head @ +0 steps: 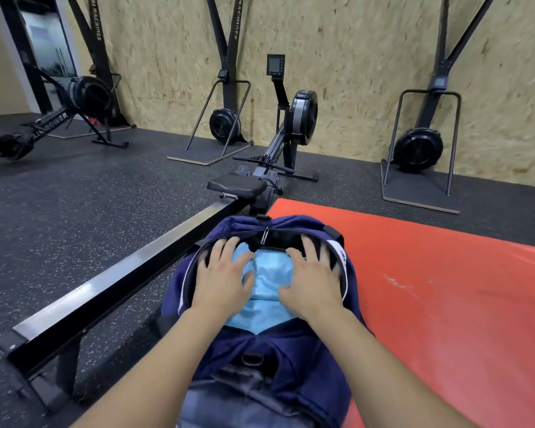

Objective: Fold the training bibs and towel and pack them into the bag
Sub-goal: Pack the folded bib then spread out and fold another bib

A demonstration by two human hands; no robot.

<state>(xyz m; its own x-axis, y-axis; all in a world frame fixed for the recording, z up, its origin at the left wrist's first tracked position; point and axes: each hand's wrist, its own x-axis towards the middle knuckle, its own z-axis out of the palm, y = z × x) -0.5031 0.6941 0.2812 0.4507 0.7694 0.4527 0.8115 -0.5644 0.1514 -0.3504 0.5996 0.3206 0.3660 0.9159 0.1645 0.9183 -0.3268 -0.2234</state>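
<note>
The navy bag (278, 350) lies on the floor, half on the red mat (445, 288) and just beside the rail of the rowing machine (115, 282), its long axis running straight away from the person; its zipped mouth gapes at the far end, and the folded light-blue bib (267, 282) sits in that mouth, most of it already past the bag's rim. Both hands lie flat on top of the bib, fingers spread and pointing toward the bag's far end; the left hand (221, 282) covers the bib's rail side, the right hand (314, 284) its mat side, each grip splayed apart and pressing, clamped on nothing. The bib lies directly under and between the palms, so neither hand is nearer; judging by this, the coming move is a push down and forward along the bag's axis, into the dark hollow beyond the fingertips. No towel is in view.
</note>
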